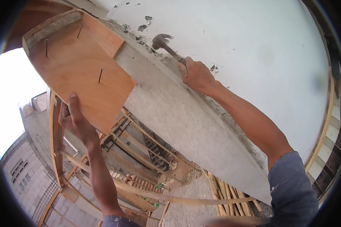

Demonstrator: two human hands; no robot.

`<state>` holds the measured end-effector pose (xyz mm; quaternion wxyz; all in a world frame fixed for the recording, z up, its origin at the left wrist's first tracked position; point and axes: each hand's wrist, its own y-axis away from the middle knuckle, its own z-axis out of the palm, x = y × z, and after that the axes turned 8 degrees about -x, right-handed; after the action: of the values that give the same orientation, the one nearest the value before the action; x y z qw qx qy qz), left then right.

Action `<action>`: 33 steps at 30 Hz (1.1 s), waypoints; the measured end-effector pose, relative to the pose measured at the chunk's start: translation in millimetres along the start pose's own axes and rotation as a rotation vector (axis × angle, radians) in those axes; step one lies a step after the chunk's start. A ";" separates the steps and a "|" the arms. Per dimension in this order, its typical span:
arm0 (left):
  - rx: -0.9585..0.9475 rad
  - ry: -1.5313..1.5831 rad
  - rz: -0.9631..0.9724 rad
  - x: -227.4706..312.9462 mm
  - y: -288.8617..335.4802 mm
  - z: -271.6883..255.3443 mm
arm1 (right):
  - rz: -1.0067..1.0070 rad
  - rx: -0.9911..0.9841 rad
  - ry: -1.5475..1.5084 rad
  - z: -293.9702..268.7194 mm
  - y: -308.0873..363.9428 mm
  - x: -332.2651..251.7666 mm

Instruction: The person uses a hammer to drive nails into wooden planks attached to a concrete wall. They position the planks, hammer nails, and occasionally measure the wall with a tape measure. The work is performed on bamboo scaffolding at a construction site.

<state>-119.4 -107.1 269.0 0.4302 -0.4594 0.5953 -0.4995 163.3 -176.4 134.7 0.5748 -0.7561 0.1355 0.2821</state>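
Observation:
My right hand (199, 76) is wrapped around the handle of a claw hammer (163, 42), its metal head raised beside a white wall. An orange-brown plywood panel (75, 64) lies at the upper left, against the end of a grey concrete beam (170, 109). My left hand (78, 122) pinches the panel's lower left edge, thumb on the face and fingers curled behind it, partly hidden. Three nails stick up from the panel, one nail (100, 75) nearest my left thumb. The hammer head is apart from the nails.
Rough, chipped mortar runs between the beam and the white wall (254, 45). Below is a drop with wooden scaffold poles (140, 193), a bundle of bamboo poles (231, 195) and gravelly ground. A block building (30, 181) stands at the lower left.

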 end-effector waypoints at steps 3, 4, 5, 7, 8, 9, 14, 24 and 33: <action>0.011 0.013 0.030 -0.5 0.5 0.0 | 0.051 -0.134 0.013 -3.4 -3.7 -0.4; -0.001 0.002 0.031 -0.7 0.7 0.3 | 0.083 -0.125 -0.048 -4.9 -5.9 -0.2; -0.005 0.009 0.029 -0.6 0.3 1.1 | 0.090 -0.139 -0.072 -3.9 -4.8 0.1; 0.044 0.029 0.020 -0.8 1.9 1.1 | -0.018 0.032 -0.095 -2.8 -4.2 0.2; 0.042 0.031 0.020 -0.6 2.3 1.5 | 0.042 -0.019 -0.077 -3.2 -4.1 0.6; 0.041 0.035 0.026 -0.2 2.7 1.9 | 0.046 0.003 -0.073 -2.2 -4.5 -0.1; 0.065 -0.004 -0.009 1.8 4.6 3.6 | 0.012 -0.111 0.103 -6.5 -10.6 -1.7; 0.021 0.004 0.063 7.9 0.2 8.7 | 0.029 -0.161 0.091 -18.0 -8.6 -6.8; 0.022 0.040 0.064 9.3 0.7 13.2 | 0.025 -0.055 0.062 -2.8 -12.0 -1.3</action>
<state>-108.6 -118.7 266.1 0.4390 -0.4255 0.6125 -0.5011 169.4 -175.6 145.4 0.5457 -0.7781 0.1550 0.2696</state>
